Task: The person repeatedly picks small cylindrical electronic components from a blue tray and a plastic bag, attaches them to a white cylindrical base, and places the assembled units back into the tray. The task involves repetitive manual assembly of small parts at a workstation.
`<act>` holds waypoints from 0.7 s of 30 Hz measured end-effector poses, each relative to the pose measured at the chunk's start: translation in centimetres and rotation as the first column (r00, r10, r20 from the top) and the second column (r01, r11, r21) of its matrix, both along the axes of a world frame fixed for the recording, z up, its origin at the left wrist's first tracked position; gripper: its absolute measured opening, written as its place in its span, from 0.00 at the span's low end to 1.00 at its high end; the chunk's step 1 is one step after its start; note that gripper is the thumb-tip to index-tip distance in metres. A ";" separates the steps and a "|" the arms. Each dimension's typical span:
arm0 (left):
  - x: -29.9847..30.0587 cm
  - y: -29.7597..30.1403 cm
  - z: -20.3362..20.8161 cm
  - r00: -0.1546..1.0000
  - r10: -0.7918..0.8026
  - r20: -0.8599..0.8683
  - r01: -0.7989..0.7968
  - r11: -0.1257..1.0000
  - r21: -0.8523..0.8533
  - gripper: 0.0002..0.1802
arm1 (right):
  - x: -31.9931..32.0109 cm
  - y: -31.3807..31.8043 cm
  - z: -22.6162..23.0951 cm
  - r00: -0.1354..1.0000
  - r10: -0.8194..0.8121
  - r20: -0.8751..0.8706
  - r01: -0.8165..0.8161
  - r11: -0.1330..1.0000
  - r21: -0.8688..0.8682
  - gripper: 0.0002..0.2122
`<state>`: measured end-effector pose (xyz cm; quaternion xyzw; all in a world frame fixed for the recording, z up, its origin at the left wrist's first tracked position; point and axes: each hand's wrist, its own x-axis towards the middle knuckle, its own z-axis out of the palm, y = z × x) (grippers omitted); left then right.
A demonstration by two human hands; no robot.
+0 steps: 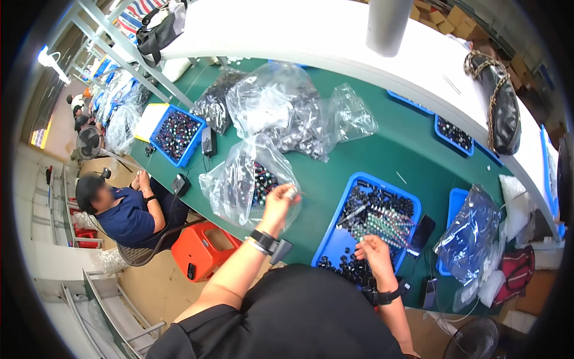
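My left hand (280, 203) is closed in a pinch around something small and shiny that I cannot make out. It hovers at the right edge of an open clear plastic bag (233, 182) holding small dark and coloured bead-like pieces (263, 182). Over the lower part of a blue tray (326, 239), my right hand (376, 254) has its fingertips drawn together; whatever they hold is too small to name. Inside that tray are many small black parts (382, 197) and a bundle of thin striped strips (385, 227), close to the right fingertips.
Large clear bags (275, 102) lie across the green table (412, 161). A smartphone (422, 232) rests right of the tray, near a bag-covered blue tray (455, 206). On the left, a seated person (128, 209) works beside a red stool (203, 251). A white shelf (287, 30) spans the back.
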<state>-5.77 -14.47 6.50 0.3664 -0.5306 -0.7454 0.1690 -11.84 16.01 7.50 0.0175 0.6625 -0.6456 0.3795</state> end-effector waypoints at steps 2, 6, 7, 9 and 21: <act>0.8 -2.2 0.2 1.000 0.007 -0.004 -0.008 0.999 -0.044 0.09 | 0.0 1.2 -1.3 0.999 -0.031 0.032 0.031 0.999 0.009 0.06; 3.1 -4.7 -0.1 0.994 0.105 0.016 -0.094 0.944 -0.317 0.09 | -0.1 2.0 -0.7 0.999 -0.049 0.016 0.049 0.998 0.041 0.07; 3.5 -5.4 -0.6 0.986 0.165 -0.023 -0.162 0.913 -0.375 0.08 | -0.2 2.1 -0.8 0.999 -0.043 0.022 0.042 0.997 0.067 0.08; 4.1 -7.9 -2.4 0.940 0.342 -0.012 -0.313 0.844 -0.435 0.07 | 0.1 2.3 -0.5 0.998 -0.062 0.024 0.060 0.995 0.078 0.08; 3.6 -9.2 -5.0 0.906 0.263 0.333 0.102 0.627 -0.772 0.31 | 1.2 3.3 -1.3 0.993 -0.108 0.053 0.104 0.991 0.085 0.08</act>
